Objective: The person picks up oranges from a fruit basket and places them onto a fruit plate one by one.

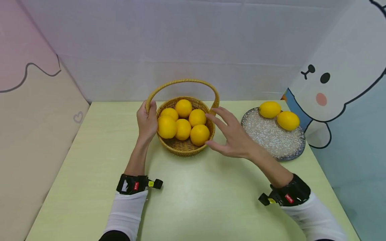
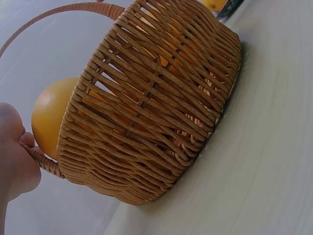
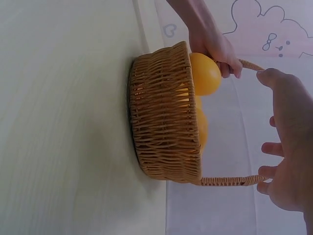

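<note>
A woven wicker basket point(image 1: 184, 152) stands on the table and holds several oranges point(image 1: 183, 129). Its tall arched handle point(image 1: 187, 80) rises over the fruit. My left hand point(image 1: 146, 122) grips the handle low on its left side, right beside an orange point(image 2: 51, 115) that bulges above the rim. On the basket's right, my right hand point(image 1: 233, 137) is spread wide with the thumb apart from the fingers and nothing in its grasp. Its fingertips are close to the right leg of the handle point(image 3: 230, 181); whether they touch it I cannot tell.
At the table's right edge lies a speckled plate point(image 1: 268, 144) with a dark rim. Two lemons, one at the back point(image 1: 269, 109) and one nearer point(image 1: 288, 121), rest on it. A pale wall point(image 1: 120, 80) closes off the table's far edge, just behind the basket.
</note>
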A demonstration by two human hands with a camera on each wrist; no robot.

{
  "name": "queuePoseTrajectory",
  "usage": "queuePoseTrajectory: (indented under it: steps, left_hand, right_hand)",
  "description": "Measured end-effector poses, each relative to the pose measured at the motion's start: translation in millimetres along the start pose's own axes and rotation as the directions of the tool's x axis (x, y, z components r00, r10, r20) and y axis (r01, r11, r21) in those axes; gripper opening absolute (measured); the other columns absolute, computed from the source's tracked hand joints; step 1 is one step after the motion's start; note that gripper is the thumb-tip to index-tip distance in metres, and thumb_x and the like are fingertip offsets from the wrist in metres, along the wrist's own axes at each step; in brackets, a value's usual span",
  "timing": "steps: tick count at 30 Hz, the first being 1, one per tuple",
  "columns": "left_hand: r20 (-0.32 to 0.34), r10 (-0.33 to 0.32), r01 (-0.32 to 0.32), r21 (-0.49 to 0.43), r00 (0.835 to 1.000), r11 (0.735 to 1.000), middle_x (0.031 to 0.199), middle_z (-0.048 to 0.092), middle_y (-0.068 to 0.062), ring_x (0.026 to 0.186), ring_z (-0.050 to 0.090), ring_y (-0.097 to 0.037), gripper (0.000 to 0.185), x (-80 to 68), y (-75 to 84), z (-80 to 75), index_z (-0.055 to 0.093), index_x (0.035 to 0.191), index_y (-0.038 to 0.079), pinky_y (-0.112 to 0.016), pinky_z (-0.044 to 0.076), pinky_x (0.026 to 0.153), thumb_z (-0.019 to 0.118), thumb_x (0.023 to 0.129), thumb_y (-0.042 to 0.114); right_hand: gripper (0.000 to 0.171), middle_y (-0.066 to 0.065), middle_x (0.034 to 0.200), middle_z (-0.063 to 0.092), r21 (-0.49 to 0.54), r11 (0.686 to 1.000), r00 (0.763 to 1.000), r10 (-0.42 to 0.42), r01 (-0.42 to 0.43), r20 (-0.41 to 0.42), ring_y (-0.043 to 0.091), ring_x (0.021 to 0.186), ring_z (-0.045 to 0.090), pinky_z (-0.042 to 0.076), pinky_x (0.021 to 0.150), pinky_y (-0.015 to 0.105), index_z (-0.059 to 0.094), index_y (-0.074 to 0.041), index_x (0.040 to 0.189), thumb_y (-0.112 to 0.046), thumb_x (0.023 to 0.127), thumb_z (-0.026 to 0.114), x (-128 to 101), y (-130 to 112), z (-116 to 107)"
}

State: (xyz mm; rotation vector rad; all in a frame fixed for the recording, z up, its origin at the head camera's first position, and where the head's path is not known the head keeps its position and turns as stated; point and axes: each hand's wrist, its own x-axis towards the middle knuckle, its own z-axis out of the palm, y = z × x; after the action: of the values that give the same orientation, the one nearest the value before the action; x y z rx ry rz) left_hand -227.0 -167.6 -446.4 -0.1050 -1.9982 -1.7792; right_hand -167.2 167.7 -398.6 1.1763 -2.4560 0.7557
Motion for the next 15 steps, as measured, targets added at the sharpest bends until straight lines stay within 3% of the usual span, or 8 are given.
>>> queuePoseTrajectory:
  steps: [7, 15]
  left_hand:
    - [-0.006, 0.021, -0.021, 0.006, 1.0, 1.0, 0.066, 0.035, 0.01, 0.054, 0.028, -0.005, 0.041, -0.2, 0.9, 1.4, 0.048, 0.084, 0.018, -0.021, 0.019, 0.049, 0.053, 0.122, 0.034]
    - [-0.012, 0.014, -0.014, 0.015, 1.0, 1.0, 0.066, 0.035, 0.011, 0.054, 0.028, -0.005, 0.042, 0.4, -0.9, 0.0, 0.047, 0.083, 0.019, -0.02, 0.019, 0.049, 0.053, 0.122, 0.033]
  right_hand:
    - [0.083, 0.023, 0.172, 0.045, 0.032, 0.999, 0.998, 0.001, -0.003, 0.059, 0.051, 0.166, 0.038, 0.031, 0.136, 0.072, 0.05, -0.012, 0.165, -0.041, 0.096, 0.085, 14, -14, 6]
    - [0.082, 0.024, 0.167, 0.05, 0.068, 0.996, 0.994, -0.061, 0.056, 0.085, 0.045, 0.161, 0.044, 0.033, 0.137, 0.065, 0.051, -0.008, 0.164, -0.036, 0.096, 0.086, 40, -20, 22]
